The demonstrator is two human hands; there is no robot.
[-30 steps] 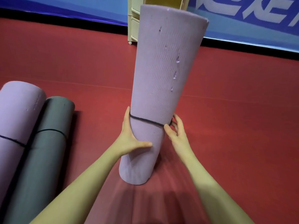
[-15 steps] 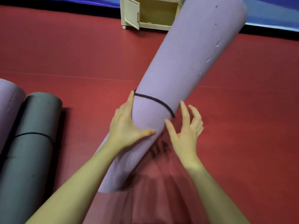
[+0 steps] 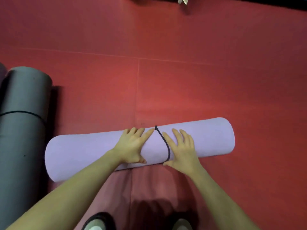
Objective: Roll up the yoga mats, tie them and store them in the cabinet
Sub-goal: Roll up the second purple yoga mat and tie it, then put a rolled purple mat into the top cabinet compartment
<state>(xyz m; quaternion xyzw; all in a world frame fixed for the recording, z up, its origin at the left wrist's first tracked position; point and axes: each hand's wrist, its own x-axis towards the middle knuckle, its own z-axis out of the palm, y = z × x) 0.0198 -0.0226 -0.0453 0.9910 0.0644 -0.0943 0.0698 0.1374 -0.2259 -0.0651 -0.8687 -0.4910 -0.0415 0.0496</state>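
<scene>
Red flooring (image 3: pixel 182 83) carries the tied lilac mat (image 3: pixel 93 151), left hand (image 3: pixel 132 146) and right hand (image 3: pixel 182 150) pressing flat-fingered beside its cord (image 3: pixel 164 141), probably steadying it.

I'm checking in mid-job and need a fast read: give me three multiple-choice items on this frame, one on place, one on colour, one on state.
1. Where is the lilac mat?
A. flat on the floor
B. standing on end
C. inside the cabinet

2. What colour is the rolled mat at far left?
A. yellow
B. dark grey
C. white

3. How is the cord on the lilac mat?
A. lying loose on the floor
B. missing
C. wrapped round the roll

Key: 1 A, it lies across the red floor under the left hand and right hand; 2 B, charcoal surface; 3 C, knotted on top.
</scene>
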